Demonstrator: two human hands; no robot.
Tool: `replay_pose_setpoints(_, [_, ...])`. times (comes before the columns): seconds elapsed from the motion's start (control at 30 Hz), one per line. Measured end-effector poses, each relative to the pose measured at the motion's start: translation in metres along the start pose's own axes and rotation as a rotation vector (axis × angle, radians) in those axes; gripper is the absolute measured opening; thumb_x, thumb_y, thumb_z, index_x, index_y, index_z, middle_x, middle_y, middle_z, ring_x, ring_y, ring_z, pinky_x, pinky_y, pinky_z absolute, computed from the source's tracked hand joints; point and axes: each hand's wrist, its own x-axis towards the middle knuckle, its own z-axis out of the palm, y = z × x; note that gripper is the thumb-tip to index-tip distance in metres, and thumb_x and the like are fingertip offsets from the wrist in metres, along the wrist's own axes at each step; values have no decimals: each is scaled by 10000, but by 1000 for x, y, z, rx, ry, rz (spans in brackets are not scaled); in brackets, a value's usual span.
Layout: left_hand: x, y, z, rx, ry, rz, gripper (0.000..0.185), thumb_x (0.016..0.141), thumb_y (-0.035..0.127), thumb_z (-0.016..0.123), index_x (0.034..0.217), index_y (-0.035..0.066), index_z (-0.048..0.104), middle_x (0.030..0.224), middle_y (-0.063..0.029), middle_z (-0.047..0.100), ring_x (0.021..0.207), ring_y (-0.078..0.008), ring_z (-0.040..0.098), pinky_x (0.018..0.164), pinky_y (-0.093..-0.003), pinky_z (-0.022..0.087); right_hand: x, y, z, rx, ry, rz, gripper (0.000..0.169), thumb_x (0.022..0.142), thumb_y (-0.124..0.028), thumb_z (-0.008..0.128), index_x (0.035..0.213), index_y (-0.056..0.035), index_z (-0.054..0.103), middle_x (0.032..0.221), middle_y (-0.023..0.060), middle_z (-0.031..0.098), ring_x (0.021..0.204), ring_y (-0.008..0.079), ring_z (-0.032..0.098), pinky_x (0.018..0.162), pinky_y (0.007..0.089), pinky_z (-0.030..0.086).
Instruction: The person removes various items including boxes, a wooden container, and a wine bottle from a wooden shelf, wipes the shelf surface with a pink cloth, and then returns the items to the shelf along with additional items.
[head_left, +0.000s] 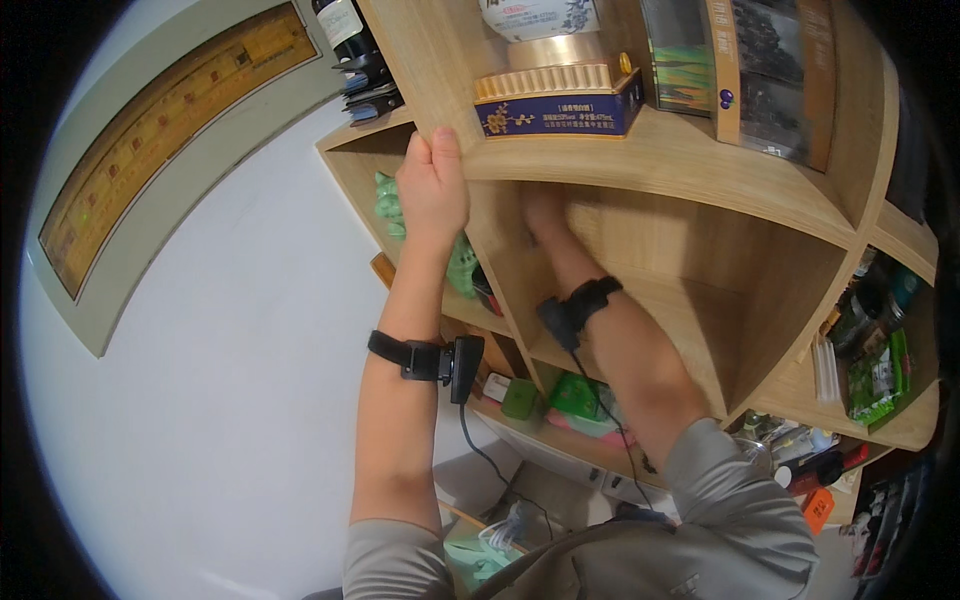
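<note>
My left hand is closed around the front edge of a vertical wooden panel of the shelf unit, its thumb pointing up. My right hand reaches deep into a bare cubby, close to its left wall and just under the shelf board above. Shadow blurs its fingers, so whether it holds anything cannot be seen. Over that board stands a blue and gold liquor box base with a white patterned bottle on it. Each forearm wears a black strap with a cabled device.
Green figurines fill the narrow cubby at left. Boxed items stand upper right; jars and a green packet sit at right. Green boxes lie below. A framed picture hangs on the white wall. A dark bottle stands upper left.
</note>
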Motion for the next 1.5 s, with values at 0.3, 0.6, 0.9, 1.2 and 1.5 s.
replay_pose_setpoints(0.3, [-2, 5, -2, -22, -14, -63, 375, 1010, 362, 460, 913, 14, 560, 764, -129, 619, 685, -214, 562, 660, -352, 465, -128, -81, -14, 207, -57, -372, 567, 917, -277, 508, 1403, -9, 399, 1466, 267, 334, 1373, 442, 284, 1138, 509, 217])
replay_pose_setpoints(0.6, [-3, 11, 4, -12, 46, 3, 361, 1011, 329, 470, 835, 15, 505, 710, -102, 564, 646, -177, 479, 625, -334, 438, -67, 68, 21, -123, -29, -135, 474, 975, -243, 387, 1400, -35, 411, 1504, 242, 302, 1407, 393, 246, 1164, 467, 176])
replay_pose_setpoints(0.9, [-8, 8, 4, -34, 78, 42, 360, 1012, 293, 475, 796, 6, 462, 680, -130, 520, 620, -189, 446, 602, -335, 421, -79, 57, -9, -53, 74, 602, 500, 1008, -347, 310, 1360, -43, 493, 1434, 216, 438, 1300, 367, 428, 1102, 425, 319])
replay_pose_setpoints(1.2, [-2, 8, 9, -80, 97, 49, 348, 1009, 309, 479, 835, 8, 502, 666, -148, 541, 588, -214, 470, 582, -355, 427, -49, -13, -9, -262, -189, 390, 467, 982, -301, 351, 1275, 10, 538, 1341, 250, 502, 1256, 423, 438, 1072, 474, 323])
replay_pose_setpoints(1.5, [-7, 7, 0, -13, 35, 11, 385, 1014, 344, 466, 827, 9, 490, 709, -133, 546, 644, -198, 469, 623, -344, 432, -147, -49, 3, -271, -45, -107, 269, 952, -139, 403, 1054, 29, 587, 1088, 217, 622, 1080, 408, 534, 1006, 481, 368])
